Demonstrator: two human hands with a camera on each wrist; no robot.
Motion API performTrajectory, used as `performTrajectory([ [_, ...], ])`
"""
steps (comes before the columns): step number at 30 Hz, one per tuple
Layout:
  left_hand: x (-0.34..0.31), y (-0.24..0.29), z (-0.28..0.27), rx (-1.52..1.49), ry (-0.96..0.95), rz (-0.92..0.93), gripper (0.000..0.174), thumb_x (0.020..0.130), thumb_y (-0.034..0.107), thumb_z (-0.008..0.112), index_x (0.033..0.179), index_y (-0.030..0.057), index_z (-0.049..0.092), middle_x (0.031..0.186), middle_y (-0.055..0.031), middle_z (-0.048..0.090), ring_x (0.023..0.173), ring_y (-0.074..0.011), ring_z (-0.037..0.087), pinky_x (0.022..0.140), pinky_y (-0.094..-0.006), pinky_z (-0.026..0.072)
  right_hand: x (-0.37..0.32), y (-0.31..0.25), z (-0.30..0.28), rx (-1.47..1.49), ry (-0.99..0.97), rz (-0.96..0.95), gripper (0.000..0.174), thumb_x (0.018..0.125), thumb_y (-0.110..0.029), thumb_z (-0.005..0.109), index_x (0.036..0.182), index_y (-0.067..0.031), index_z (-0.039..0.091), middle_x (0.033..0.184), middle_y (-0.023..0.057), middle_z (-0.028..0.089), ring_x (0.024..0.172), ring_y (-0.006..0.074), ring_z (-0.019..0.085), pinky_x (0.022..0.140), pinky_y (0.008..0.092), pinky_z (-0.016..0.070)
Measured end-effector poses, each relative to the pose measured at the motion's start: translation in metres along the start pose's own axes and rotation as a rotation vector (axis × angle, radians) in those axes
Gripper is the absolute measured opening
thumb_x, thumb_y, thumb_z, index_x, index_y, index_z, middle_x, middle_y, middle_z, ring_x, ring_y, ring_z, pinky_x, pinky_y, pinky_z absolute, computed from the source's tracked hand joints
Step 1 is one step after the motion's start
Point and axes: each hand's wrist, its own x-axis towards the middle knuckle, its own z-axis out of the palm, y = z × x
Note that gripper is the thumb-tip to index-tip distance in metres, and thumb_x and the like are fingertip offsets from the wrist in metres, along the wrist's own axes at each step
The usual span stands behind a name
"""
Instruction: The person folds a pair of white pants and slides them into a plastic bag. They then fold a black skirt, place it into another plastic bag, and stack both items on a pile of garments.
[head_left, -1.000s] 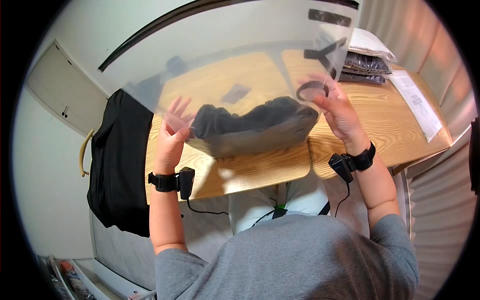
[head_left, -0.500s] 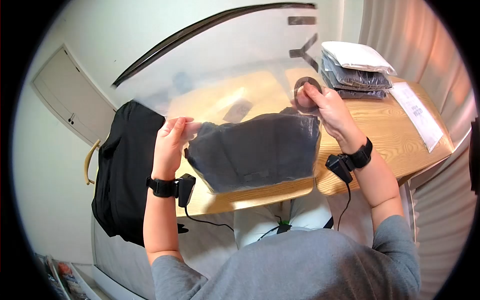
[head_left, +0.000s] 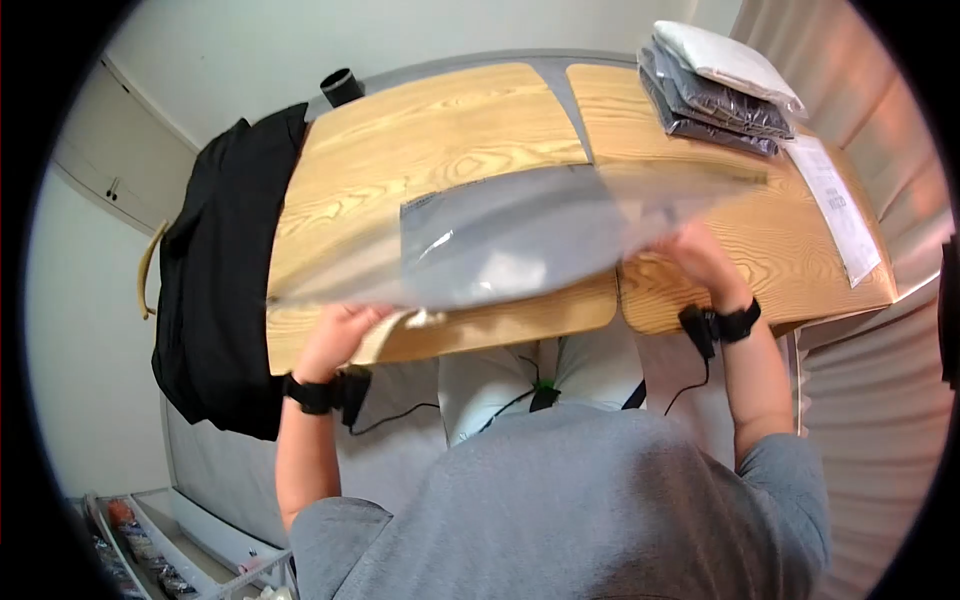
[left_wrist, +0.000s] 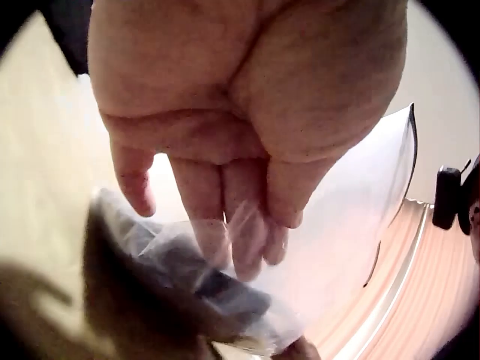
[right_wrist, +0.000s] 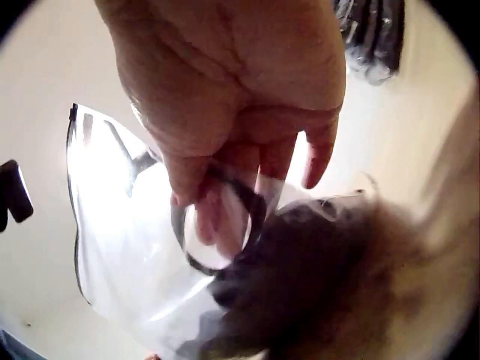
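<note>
A large clear plastic bag (right_wrist: 127, 247) with a black strip along its edge and black printed marks spans both hands over the table. My left hand (head_left: 342, 338) pinches its near left side between thumb and fingers, as the left wrist view shows. On the other side my right hand (head_left: 695, 258) pinches the plastic, its fingers visible through a printed black ring (right_wrist: 259, 225). Dark folded cloth (right_wrist: 300, 262) sits inside the bag in the right wrist view. Seen from the head, the bag is nearly edge-on and blurred, overlapping a flat grey sheet (head_left: 500, 215).
A stack of bagged garments (head_left: 715, 95) stands at the back right, beside a long white printed packet (head_left: 835, 210). Black cloth (head_left: 225, 280) drapes over the left table edge. A dark cup-like container (head_left: 341, 87) is at the back. Boxes (head_left: 180, 550) sit low left.
The bag has swung from upright and facing me to nearly flat and edge-on. Both hands have turned with it, the left lower; its fingers went from spread to pinching the plastic.
</note>
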Motion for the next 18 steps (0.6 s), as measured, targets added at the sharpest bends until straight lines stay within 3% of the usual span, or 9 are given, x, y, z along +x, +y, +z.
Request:
performTrajectory([
  [1, -0.006, -0.029, 0.006, 0.356, -0.084, 0.41, 0.02, 0.089, 0.013, 0.055, 0.1, -0.0002, 0.066, 0.1, -0.0074, 0.067, 0.095, -0.0177, 0.06, 0.084, -0.0296, 0.0465, -0.017, -0.002, 0.019, 0.066, 0.145, -0.026, 0.029, 0.092, -0.02, 0.046, 0.092, -0.0014, 0.068, 0.099, 0.0102, 0.068, 0.093, 0.0224, 0.062, 0.082, 0.0299, 0.0476],
  [2, -0.015, -0.027, 0.019, -0.211, -0.235, -0.031, 0.022, 0.09, 0.016, 0.053, 0.101, 0.002, 0.066, 0.107, -0.0088, 0.066, 0.108, -0.0219, 0.057, 0.096, -0.0343, 0.0397, -0.034, 0.022, 0.039, 0.59, 0.095, -0.003, 0.028, 0.092, -0.022, 0.046, 0.094, -0.0045, 0.068, 0.103, 0.0105, 0.067, 0.099, 0.0274, 0.061, 0.087, 0.0327, 0.0461],
  [4, -0.024, -0.025, 0.036, 0.0, -0.265, 0.093, 0.023, 0.089, 0.017, 0.053, 0.102, 0.0022, 0.066, 0.109, -0.0092, 0.065, 0.114, -0.0235, 0.054, 0.105, -0.0388, 0.0295, -0.043, 0.038, 0.051, 0.346, -0.002, -0.236, 0.023, 0.089, -0.019, 0.051, 0.097, -0.0051, 0.067, 0.107, 0.0096, 0.066, 0.106, 0.0281, 0.058, 0.093, 0.0361, 0.0428],
  [5, -0.028, -0.033, 0.04, -0.007, -0.245, 0.098, 0.025, 0.086, 0.014, 0.056, 0.107, 0.0033, 0.064, 0.11, -0.0089, 0.065, 0.115, -0.0227, 0.054, 0.108, -0.0411, 0.0235, -0.05, 0.045, 0.057, 0.354, -0.015, -0.227, 0.023, 0.089, -0.019, 0.051, 0.097, -0.0051, 0.067, 0.107, 0.0096, 0.066, 0.106, 0.0281, 0.058, 0.093, 0.0361, 0.0428],
  [10, -0.029, -0.027, 0.046, 0.145, -0.214, 0.256, 0.041, 0.077, 0.008, 0.064, 0.118, 0.0084, 0.061, 0.116, -0.0072, 0.062, 0.113, -0.0239, 0.053, 0.102, -0.0377, 0.0336, -0.057, 0.016, 0.062, 0.275, 0.147, -0.02, 0.028, 0.076, -0.004, 0.062, 0.103, -0.0063, 0.067, 0.113, 0.0073, 0.064, 0.115, 0.0271, 0.053, 0.097, 0.0371, 0.0391],
  [12, -0.027, -0.02, 0.049, 0.31, -0.218, 0.429, 0.043, 0.073, 0.009, 0.068, 0.116, 0.0135, 0.062, 0.117, -0.0042, 0.062, 0.105, -0.0248, 0.053, 0.097, -0.0352, 0.0361, -0.055, 0.013, 0.064, 0.243, 0.156, -0.041, 0.031, 0.072, -0.006, 0.063, 0.103, -0.0095, 0.069, 0.116, 0.0046, 0.063, 0.107, 0.0251, 0.054, 0.095, 0.0354, 0.0392],
  [13, -0.027, -0.021, 0.05, 0.328, -0.216, 0.453, 0.042, 0.07, 0.01, 0.07, 0.112, 0.0143, 0.065, 0.117, -0.0026, 0.062, 0.094, -0.0236, 0.051, 0.092, -0.0339, 0.0384, -0.053, 0.012, 0.063, 0.184, 0.095, -0.04, 0.032, 0.073, -0.005, 0.062, 0.103, -0.0114, 0.069, 0.118, 0.0031, 0.062, 0.101, 0.024, 0.053, 0.093, 0.0344, 0.0393],
  [15, -0.023, -0.024, 0.049, 0.35, -0.242, 0.46, 0.038, 0.07, 0.009, 0.069, 0.108, 0.0134, 0.067, 0.115, -0.0024, 0.063, 0.092, -0.0224, 0.051, 0.09, -0.0331, 0.0395, -0.049, 0.02, 0.064, 0.129, 0.041, -0.066, 0.034, 0.073, 0.002, 0.058, 0.101, -0.0144, 0.07, 0.118, -0.0013, 0.062, 0.085, 0.0214, 0.047, 0.088, 0.0312, 0.0391],
  [18, -0.017, -0.027, 0.049, 0.262, -0.259, 0.369, 0.029, 0.071, 0.009, 0.067, 0.101, 0.0111, 0.07, 0.11, -0.0021, 0.065, 0.086, -0.0195, 0.051, 0.085, -0.0312, 0.0422, -0.044, 0.039, 0.059, 0.118, -0.008, -0.101, 0.031, 0.073, -0.001, 0.058, 0.099, -0.0126, 0.07, 0.116, -0.0027, 0.063, 0.086, 0.0212, 0.048, 0.088, 0.03, 0.0385],
])
